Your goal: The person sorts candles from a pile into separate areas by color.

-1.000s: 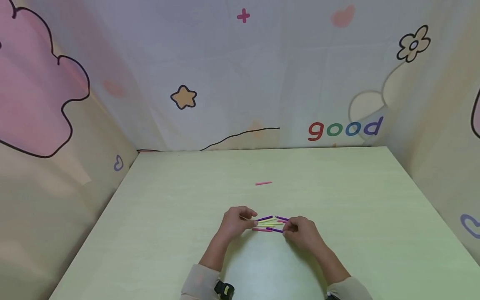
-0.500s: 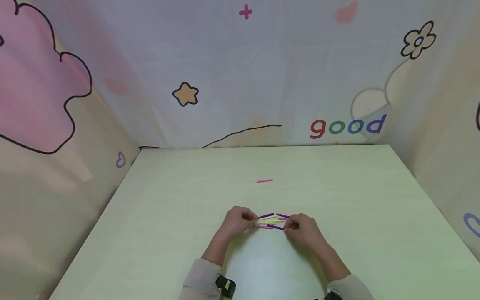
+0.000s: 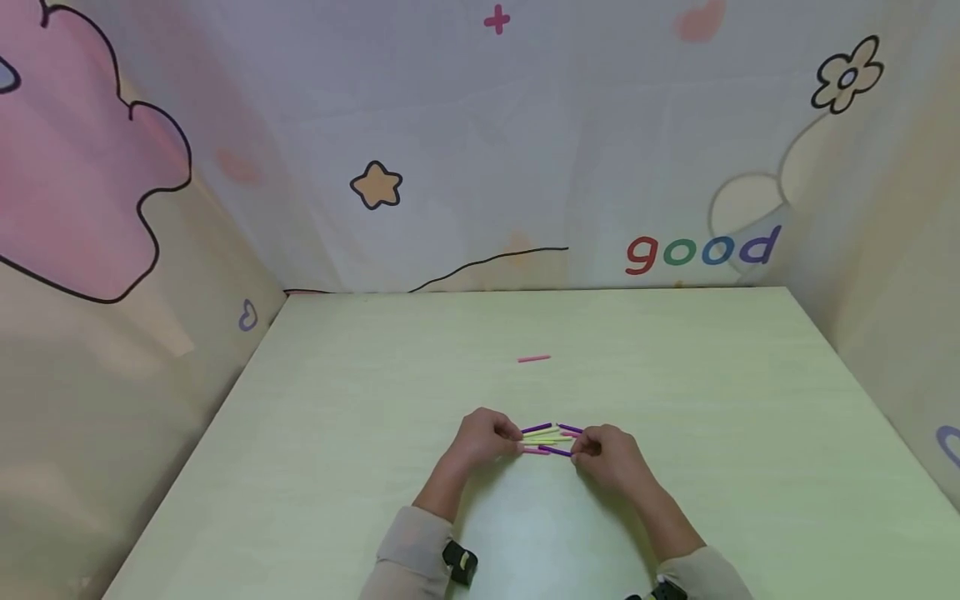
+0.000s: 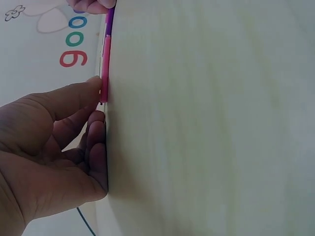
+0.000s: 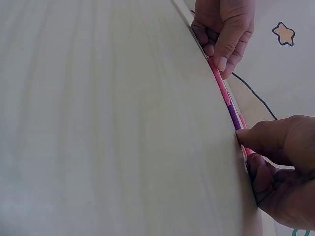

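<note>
Closely facing, left hand, right hand, fingers pinching opposite ends of coloured sticks, pale tabletop

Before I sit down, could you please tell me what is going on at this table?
A person is handling a loose bunch of thin purple, yellow and pink sticks on the pale table. The left hand holds the bunch by its left end and the right hand by its right. At this moment the sticks lie roughly lengthwise between the hands, unevenly fanned. One pink stick lies apart, farther back.
</note>
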A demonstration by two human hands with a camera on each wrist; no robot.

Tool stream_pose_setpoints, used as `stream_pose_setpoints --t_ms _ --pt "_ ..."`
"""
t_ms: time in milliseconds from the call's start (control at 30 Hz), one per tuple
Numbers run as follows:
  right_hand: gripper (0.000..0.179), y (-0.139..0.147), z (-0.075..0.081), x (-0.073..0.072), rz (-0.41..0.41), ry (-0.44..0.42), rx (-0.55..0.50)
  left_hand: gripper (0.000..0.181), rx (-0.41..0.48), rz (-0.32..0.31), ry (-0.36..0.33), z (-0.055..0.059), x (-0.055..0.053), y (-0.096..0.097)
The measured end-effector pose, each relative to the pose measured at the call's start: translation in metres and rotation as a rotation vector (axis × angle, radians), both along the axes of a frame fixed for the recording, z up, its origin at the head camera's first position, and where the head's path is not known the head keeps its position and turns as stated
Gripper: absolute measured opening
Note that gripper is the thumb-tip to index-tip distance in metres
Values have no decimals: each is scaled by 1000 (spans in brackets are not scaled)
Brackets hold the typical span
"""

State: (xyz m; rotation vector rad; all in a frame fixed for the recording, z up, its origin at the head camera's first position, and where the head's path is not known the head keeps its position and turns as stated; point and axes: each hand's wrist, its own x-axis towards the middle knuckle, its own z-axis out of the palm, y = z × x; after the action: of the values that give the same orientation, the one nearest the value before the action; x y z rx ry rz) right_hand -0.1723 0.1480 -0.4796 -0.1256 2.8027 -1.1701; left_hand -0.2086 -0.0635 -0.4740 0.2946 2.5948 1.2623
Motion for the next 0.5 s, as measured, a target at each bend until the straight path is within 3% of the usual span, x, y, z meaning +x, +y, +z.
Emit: stream_pose_setpoints --t_ms 500 --pt "8 0 -1 -2 0 1 5 5 -68 17 -57 6 -5 5"
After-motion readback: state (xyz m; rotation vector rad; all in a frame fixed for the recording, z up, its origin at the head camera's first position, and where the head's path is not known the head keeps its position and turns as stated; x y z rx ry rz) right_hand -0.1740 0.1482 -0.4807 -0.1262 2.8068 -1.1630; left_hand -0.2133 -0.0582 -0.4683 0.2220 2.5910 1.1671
